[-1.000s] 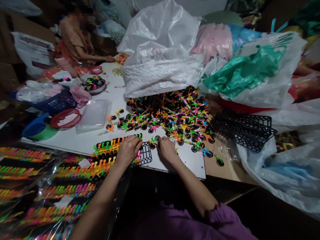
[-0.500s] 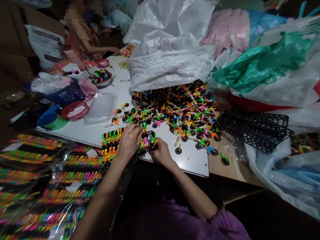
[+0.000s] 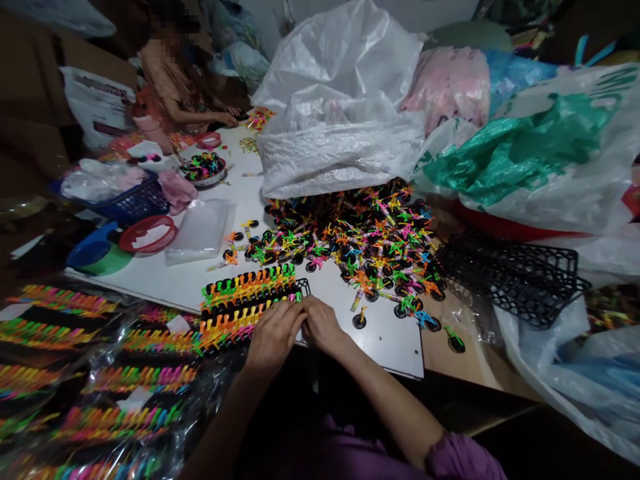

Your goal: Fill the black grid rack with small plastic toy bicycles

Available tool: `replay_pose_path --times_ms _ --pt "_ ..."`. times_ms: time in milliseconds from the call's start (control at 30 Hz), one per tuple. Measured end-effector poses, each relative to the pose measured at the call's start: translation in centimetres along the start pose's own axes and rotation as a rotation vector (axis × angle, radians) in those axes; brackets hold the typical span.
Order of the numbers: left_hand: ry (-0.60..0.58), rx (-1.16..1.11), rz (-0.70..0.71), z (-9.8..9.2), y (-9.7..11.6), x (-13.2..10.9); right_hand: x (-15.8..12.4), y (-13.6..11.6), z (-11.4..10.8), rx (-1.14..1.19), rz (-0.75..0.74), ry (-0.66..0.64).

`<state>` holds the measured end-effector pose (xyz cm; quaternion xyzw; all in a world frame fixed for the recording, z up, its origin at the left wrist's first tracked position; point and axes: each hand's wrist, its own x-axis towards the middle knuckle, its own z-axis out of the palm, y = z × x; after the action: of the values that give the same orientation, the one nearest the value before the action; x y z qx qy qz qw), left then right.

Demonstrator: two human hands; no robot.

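Note:
Rows of small plastic toy bicycles in orange, green, yellow and pink, with black wheels, stand packed in a black lattice tray (image 3: 303, 285) at the table's front edge. At the tray's near right corner, my left hand (image 3: 274, 333) is closed, its fingers bent over the end of the front row. My right hand (image 3: 324, 325) meets it there, fingers pinched together against the left fingertips. Whatever the fingertips grip is hidden. Beyond the hands spreads a large heap of loose toy bicycles (image 3: 370, 247), some with small printed tubes attached.
A white sack (image 3: 340, 157) slumps behind the heap. Empty black lattice trays (image 3: 515, 273) lie at right. Clear plastic bags (image 3: 200, 230), a red basket (image 3: 147, 233) and a blue basket (image 3: 125, 200) are at left. Filled, wrapped trays (image 3: 100, 380) lie below left. Another person (image 3: 175, 93) sits across the table.
Both hands have come toward me to the tray's near corner and now meet. My left hand has moved off the rows it covered, which now show. The view has tilted slightly.

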<state>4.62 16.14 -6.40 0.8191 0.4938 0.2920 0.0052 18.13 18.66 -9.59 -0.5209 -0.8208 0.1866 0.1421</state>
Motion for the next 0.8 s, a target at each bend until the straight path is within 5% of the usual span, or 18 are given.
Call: replay_pose_path --times_ms 100,233,400,533,633,800 --pt "0.035 0.009 0.058 -0.1 -0.1 -0.9 -0.3 0.4 -0.5 0.052 -0.018 -0.046" --pt "-0.038 0.003 0.134 -1.1 0.4 -2.9 -0.2 2.0 -3.1 0.256 -0.148 -0.262" --pt "0.052 0.032 0.083 -2.8 0.9 -1.1 5.8 2.1 -6.2 -0.107 0.100 0.049" --pt "0.041 0.082 0.013 -2.3 0.1 3.1 10.4 1.3 -5.5 -0.318 0.271 0.077" --pt "-0.084 0.124 0.014 -0.9 -0.9 4.4 10.6 1.6 -4.5 -0.325 0.288 0.077" --pt "-0.088 0.122 0.004 -0.2 -1.5 3.5 8.4 3.1 -4.6 -0.351 0.321 0.080"
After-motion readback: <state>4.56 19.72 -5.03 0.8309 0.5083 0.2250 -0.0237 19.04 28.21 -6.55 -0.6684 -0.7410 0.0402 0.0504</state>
